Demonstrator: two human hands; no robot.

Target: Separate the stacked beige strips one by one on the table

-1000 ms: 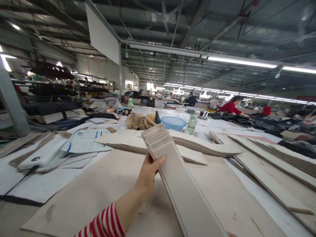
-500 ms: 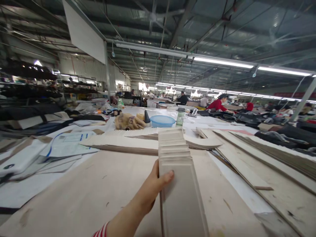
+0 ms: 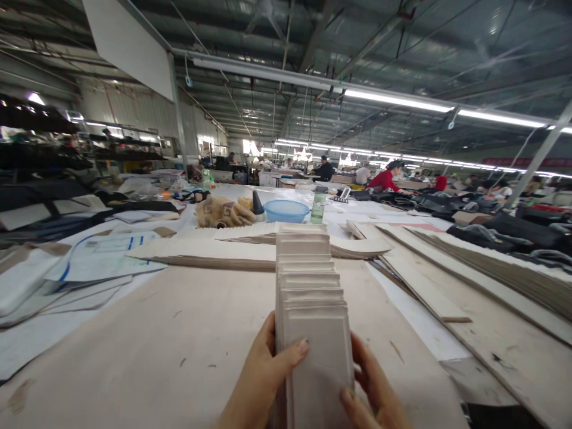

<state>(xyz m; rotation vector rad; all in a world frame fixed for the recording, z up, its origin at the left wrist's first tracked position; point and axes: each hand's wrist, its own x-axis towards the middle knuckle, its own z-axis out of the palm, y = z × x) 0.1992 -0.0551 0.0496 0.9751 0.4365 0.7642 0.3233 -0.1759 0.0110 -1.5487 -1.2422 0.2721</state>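
A staggered stack of pale grey-white strips (image 3: 308,286) stands lengthwise in front of me, over a large beige board (image 3: 156,339) on the table. My left hand (image 3: 263,375) grips the stack's left edge, thumb laid across the top strip. My right hand (image 3: 373,387) holds the right edge, fingers curled against the side. Both hands are closed on the same stack, near the bottom of the view.
Long beige strip piles (image 3: 210,253) lie across the table behind the stack, more piles (image 3: 491,274) at the right. A blue basin (image 3: 286,210), a green bottle (image 3: 317,210), tan fabric (image 3: 218,211) and papers (image 3: 98,256) lie farther back. People work at distant tables.
The stack has swung from slanting to straight ahead. My right hand has come into view and taken the stack's right edge. The view has shifted right.
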